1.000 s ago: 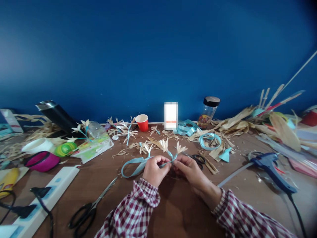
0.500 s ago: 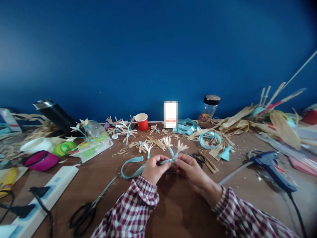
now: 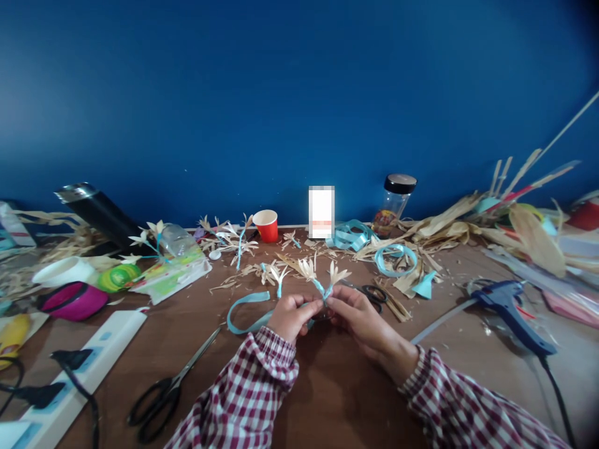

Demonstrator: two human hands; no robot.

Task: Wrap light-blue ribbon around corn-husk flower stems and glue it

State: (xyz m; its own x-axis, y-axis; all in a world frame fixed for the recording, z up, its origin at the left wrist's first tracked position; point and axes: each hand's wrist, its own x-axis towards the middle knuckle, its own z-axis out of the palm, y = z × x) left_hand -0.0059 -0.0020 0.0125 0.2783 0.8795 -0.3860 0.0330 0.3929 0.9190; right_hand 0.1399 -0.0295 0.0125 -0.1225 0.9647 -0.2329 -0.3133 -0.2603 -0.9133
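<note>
Between my two hands stands a corn husk flower sprig (image 3: 322, 288) with two pale blooms on stems wrapped in light blue ribbon. My left hand (image 3: 292, 317) is closed, pinching the light blue ribbon (image 3: 246, 315) at the base of the stems; the ribbon's free end curls out to the left on the table. My right hand (image 3: 358, 318) is closed too, thumb and finger gripping the joined stems. A single husk flower (image 3: 279, 280) lies just beyond my left hand. The lower end of the held stem is hidden by my fingers.
Scissors (image 3: 173, 386) and a white power strip (image 3: 88, 368) lie at left. A blue glue gun (image 3: 512, 312) rests at right with its cord trailing. Behind are a red paper cup (image 3: 266, 227), ribbon coils (image 3: 350, 237), a jar (image 3: 393, 202), husks (image 3: 444, 227) and a black flask (image 3: 100, 215).
The two blooms have tilted a little to the left as my fingers shift at the stem. Both hands keep their hold, and the view has moved slightly.
</note>
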